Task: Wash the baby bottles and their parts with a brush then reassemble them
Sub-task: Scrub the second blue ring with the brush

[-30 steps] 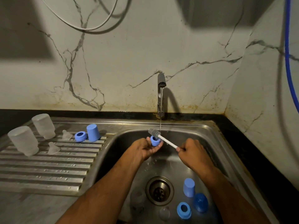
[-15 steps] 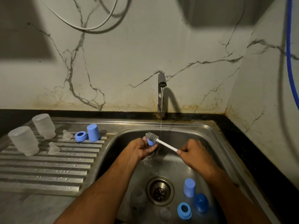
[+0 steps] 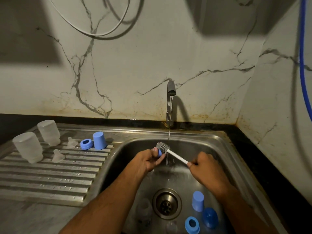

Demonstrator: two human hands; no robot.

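A blue hose hangs down the marble wall.

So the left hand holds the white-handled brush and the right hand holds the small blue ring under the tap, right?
Swapped: in the head view the right hand grips the white-handled grey brush, and the left hand holds the small blue ring under the running metal tap.
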